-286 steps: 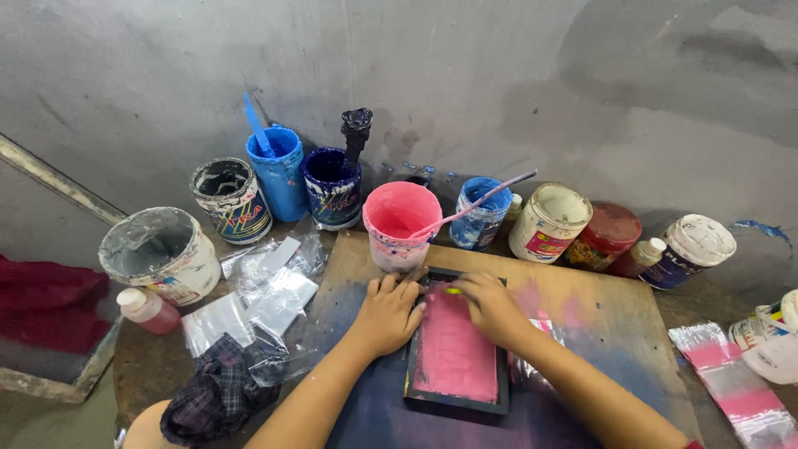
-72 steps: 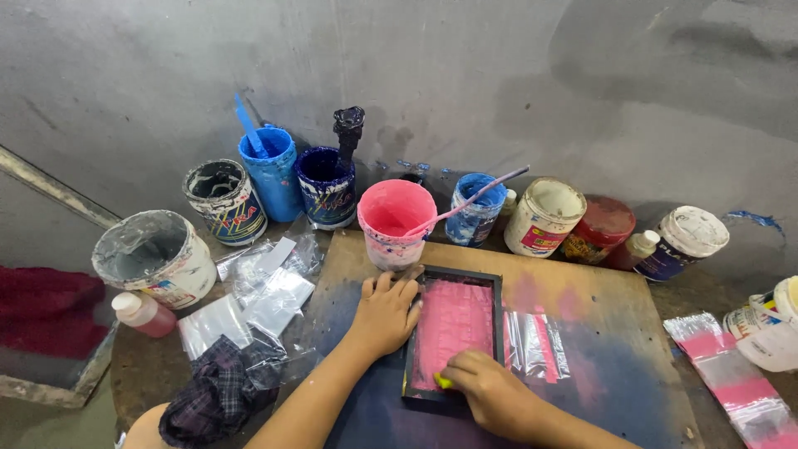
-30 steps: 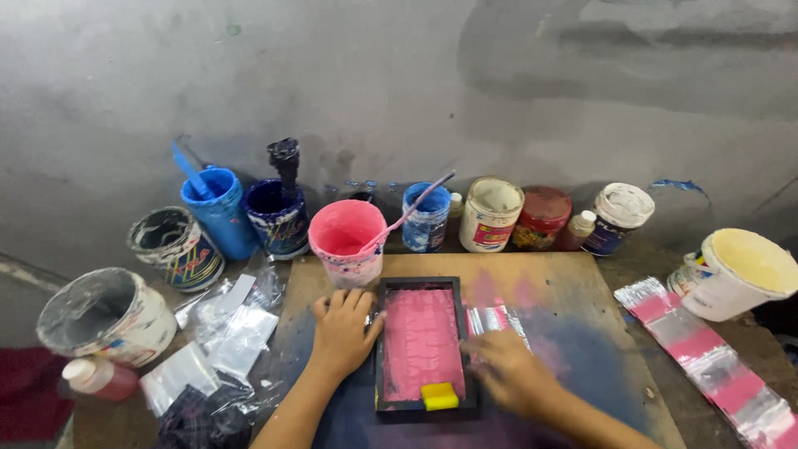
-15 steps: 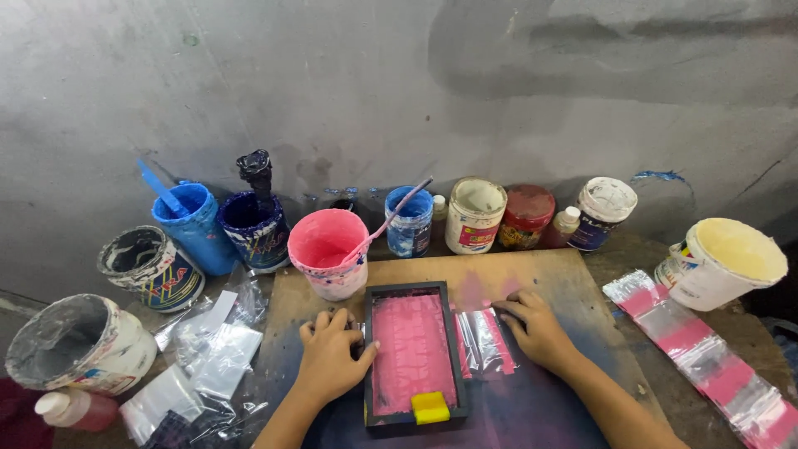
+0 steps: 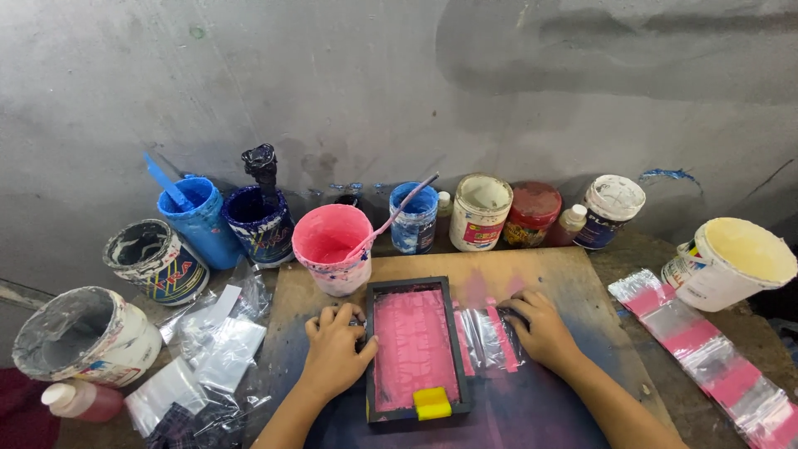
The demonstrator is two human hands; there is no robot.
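A small black-framed printing screen [image 5: 413, 347], its mesh coated in pink ink, lies on a stained wooden board [image 5: 565, 274]. A yellow squeegee block [image 5: 431, 402] rests at the screen's near end. My left hand [image 5: 335, 353] grips the frame's left edge, fingers curled over it. My right hand [image 5: 541, 328] lies flat on the board just right of the screen, touching clear plastic bags [image 5: 489, 336] with pink stripes that stick out from under the frame.
Paint tubs line the wall: two blue ones [image 5: 196, 220], a pink bucket [image 5: 333, 248] with a stick, white and red tubs [image 5: 480, 211]. A cream bucket [image 5: 733, 262] and printed bags [image 5: 706, 357] lie right. Loose clear bags [image 5: 212, 345] and a grey bucket [image 5: 85, 335] sit left.
My right hand left the yellow squeegee at the screen's near end and moved to the bags at the screen's right. The camera view swung right and tilted up.
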